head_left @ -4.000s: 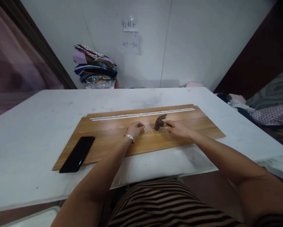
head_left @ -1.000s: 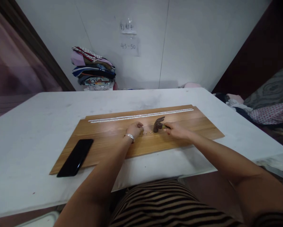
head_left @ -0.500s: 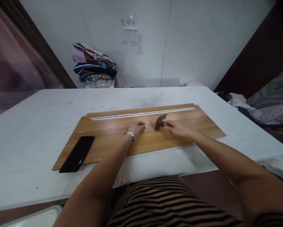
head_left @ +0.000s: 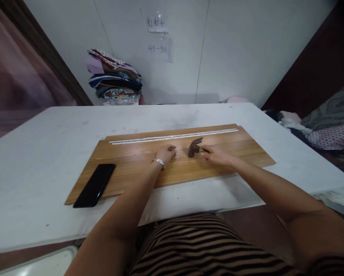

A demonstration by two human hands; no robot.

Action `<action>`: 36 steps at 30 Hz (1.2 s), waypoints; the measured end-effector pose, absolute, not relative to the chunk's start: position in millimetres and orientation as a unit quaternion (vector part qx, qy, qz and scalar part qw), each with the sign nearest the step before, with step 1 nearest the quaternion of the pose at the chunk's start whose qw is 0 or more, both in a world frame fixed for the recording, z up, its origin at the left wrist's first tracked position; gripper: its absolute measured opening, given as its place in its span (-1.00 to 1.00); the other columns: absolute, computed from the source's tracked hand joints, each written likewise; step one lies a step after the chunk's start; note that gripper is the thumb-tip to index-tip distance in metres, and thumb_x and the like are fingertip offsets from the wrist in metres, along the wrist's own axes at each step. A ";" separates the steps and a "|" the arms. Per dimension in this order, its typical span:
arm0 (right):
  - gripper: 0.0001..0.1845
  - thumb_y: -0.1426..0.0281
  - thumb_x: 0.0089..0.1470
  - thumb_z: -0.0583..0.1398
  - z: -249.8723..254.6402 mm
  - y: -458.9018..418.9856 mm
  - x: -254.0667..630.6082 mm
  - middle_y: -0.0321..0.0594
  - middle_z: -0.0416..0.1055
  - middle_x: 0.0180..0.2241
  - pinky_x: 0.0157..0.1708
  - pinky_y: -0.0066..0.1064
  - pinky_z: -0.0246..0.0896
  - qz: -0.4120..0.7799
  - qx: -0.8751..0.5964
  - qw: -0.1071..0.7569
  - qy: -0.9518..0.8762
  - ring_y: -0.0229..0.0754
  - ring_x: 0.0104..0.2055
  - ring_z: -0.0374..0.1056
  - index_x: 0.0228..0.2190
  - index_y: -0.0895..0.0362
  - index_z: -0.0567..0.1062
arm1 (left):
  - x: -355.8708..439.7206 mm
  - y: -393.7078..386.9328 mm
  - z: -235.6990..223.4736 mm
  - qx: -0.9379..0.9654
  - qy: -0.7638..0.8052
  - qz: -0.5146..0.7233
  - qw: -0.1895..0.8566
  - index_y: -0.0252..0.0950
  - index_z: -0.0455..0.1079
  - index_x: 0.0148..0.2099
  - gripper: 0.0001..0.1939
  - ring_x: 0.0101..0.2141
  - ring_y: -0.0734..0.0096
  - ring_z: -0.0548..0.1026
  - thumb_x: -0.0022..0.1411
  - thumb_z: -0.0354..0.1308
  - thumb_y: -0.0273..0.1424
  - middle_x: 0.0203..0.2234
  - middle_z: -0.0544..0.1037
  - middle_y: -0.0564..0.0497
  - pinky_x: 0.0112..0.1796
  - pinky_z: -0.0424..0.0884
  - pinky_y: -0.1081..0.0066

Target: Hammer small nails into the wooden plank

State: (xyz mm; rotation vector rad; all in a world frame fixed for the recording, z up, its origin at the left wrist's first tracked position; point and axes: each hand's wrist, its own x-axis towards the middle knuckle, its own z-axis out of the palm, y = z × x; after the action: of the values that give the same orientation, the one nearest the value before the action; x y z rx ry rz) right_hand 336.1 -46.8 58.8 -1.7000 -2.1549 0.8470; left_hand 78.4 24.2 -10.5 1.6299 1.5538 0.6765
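Note:
A claw hammer (head_left: 193, 148) with a dark, rusty head is low over the wooden board (head_left: 125, 165), and my right hand (head_left: 216, 155) is wrapped round its handle. To its left, my left hand (head_left: 165, 154) rests by the board's middle with thumb and fingers curled together in a pinch. Whatever is between those fingertips is too small to make out. Several tiny nail-like bits (head_left: 184, 157) lie on the wood between the hand and the hammer head. A bracelet circles my left wrist.
Two white marked strips (head_left: 174, 136) run along the board's far edge. A black phone (head_left: 94, 186) lies over its near left corner. The white table (head_left: 59, 130) is under it all. Folded cloth (head_left: 116, 78) is stacked beyond the far edge, near the wall.
The view has shifted very slightly. Both hands and the hammer stay in nearly the same place on the board.

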 end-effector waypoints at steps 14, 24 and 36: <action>-0.70 0.35 0.25 0.11 57.7 -46.2 337.0 -0.14 0.54 -0.36 -0.20 -0.33 0.22 0.288 -0.585 0.124 -0.748 -0.07 -0.28 0.41 -0.08 0.16 0.56 | 79.1 22.3 -6.3 0.642 0.614 0.261 0.378 -0.25 0.60 -0.23 -0.86 -0.28 0.36 0.62 0.13 0.29 -0.49 -0.30 0.70 0.00 -0.21 0.52 0.43; -0.71 0.35 0.25 0.10 60.4 -45.6 337.2 -0.12 0.55 -0.34 -0.20 -0.34 0.21 0.283 -0.589 0.122 -0.747 -0.08 -0.29 0.41 -0.11 0.16 0.57 | 78.4 22.0 -7.1 0.639 0.609 0.267 0.387 -0.27 0.59 -0.24 -0.88 -0.31 0.39 0.60 0.14 0.26 -0.48 -0.33 0.69 0.01 -0.25 0.50 0.47; -0.74 0.34 0.25 0.11 54.1 -43.8 340.3 -0.15 0.55 -0.36 -0.26 -0.37 0.20 0.288 -0.582 0.139 -0.747 -0.11 -0.33 0.39 -0.16 0.15 0.56 | 77.8 23.1 -9.5 0.643 0.602 0.275 0.386 -0.26 0.57 -0.29 -0.91 -0.32 0.39 0.59 0.11 0.28 -0.49 -0.37 0.67 0.02 -0.25 0.48 0.46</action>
State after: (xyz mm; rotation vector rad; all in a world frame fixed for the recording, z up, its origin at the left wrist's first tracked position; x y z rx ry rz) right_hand 340.3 -43.8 54.1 -1.6832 -2.1595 0.8334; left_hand 77.8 23.1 -9.5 1.6378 1.5324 0.7015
